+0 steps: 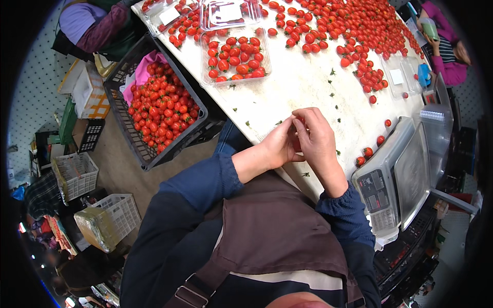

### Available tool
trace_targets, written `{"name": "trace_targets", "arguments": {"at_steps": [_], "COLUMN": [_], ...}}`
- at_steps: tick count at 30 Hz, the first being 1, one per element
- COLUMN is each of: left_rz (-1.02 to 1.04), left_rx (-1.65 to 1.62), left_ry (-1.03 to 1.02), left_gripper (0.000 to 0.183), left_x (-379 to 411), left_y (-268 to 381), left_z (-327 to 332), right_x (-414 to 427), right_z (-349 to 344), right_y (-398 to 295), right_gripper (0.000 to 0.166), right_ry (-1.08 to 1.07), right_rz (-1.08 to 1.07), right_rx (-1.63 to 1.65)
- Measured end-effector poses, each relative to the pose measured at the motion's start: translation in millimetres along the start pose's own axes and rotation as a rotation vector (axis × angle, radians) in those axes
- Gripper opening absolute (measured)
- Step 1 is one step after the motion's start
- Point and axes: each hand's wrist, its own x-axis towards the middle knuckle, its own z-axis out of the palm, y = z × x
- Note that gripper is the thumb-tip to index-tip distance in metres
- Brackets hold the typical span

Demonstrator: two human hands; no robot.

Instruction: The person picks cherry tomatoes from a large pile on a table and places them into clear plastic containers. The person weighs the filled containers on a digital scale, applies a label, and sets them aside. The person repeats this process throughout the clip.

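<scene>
My left hand point(278, 143) and my right hand point(317, 134) meet over the near edge of the white table point(304, 88). Red cherry tomato skin point(297, 144) shows between the cupped left fingers, mostly covered. At the fingertips of my right hand another bit of red is pinched against the left; how many tomatoes are held cannot be told. Beyond the hands, a transparent plastic punnet point(235, 57) holds a layer of cherry tomatoes. Small green calyxes point(332, 94) lie scattered on the table around my hands.
Loose cherry tomatoes point(358, 23) spread across the far table. A black crate point(152, 111) of tomatoes stands left. At right is a digital scale point(385, 188) with several tomatoes point(368, 152) beside it. Other people point(92, 25) are at the table's far left and far right.
</scene>
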Motion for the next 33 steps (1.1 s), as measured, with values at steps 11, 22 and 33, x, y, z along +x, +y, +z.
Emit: {"name": "trace_targets", "arguments": {"at_steps": [11,22,33], "left_rz": [0.193,0.223,1.536], "left_rx": [0.263,0.157,1.784], "left_ry": [-0.010,0.071,0.755], "left_gripper": [0.029,0.021,0.050], "left_x": [-12,-29,-19], "left_y": [13,40,162], "left_z": [-22,-10,-20], "right_x": [-13,-15,93], "right_z": [-26,-17,-37], "right_y": [21,17,107], "right_gripper": [0.016,0.020,0.032], "right_ry": [0.160,0.109,0.435], "right_rz": [0.481,0.207,0.038], "right_rx": [0.711,0.385,-0.207]}}
